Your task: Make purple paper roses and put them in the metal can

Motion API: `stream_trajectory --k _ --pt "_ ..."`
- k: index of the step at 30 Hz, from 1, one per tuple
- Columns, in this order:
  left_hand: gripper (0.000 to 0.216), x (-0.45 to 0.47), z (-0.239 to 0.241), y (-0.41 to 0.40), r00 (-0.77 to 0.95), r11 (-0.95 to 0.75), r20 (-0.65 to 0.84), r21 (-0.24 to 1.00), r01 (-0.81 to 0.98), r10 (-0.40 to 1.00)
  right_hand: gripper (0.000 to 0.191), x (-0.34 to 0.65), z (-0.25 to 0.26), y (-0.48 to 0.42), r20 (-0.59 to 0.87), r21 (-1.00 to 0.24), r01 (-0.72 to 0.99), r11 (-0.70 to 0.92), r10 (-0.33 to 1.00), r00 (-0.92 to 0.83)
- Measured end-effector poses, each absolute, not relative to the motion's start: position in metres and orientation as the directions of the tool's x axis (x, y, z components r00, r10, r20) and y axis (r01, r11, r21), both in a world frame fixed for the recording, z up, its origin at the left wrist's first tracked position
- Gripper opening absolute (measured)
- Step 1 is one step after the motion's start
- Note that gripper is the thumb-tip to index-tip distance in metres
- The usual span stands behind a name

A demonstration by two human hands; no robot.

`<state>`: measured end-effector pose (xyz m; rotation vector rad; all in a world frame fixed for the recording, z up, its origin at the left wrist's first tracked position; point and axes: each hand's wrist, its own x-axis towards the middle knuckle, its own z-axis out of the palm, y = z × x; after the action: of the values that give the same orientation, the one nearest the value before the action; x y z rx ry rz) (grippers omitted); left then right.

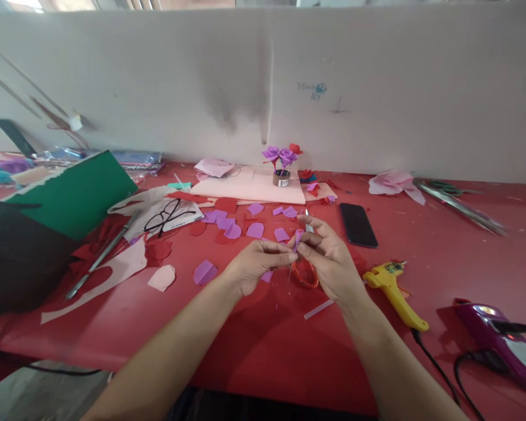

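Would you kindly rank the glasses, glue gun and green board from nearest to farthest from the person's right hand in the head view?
From the right hand:
1. Glue gun: close by, on its right.
2. Glasses: to its left, past the left hand.
3. Green board: farther left still.

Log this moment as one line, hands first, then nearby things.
left hand: at purple piece, grip unclear | right hand: pinching purple piece | right side: yellow glue gun, black phone | beyond: purple paper flowers
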<state>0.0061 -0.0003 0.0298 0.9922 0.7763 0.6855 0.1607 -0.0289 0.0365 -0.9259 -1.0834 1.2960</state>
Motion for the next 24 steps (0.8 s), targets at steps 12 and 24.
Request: stream_trajectory --k 12,24 --pt "0.016 0.012 0.028 0.000 0.294 0.315 -0.255 0.932 -0.178 0.921 0.025 0.160 0.029 -0.027 0.178 -0.973 -0.123 0.194 0.976 0.128" --pt "0.015 0.013 0.026 -0.001 0.261 0.292 -0.231 0.929 -0.229 0.937 0.015 0.163 0.027 -0.030 0.235 -0.972 0.066 0.227 0.960 0.150"
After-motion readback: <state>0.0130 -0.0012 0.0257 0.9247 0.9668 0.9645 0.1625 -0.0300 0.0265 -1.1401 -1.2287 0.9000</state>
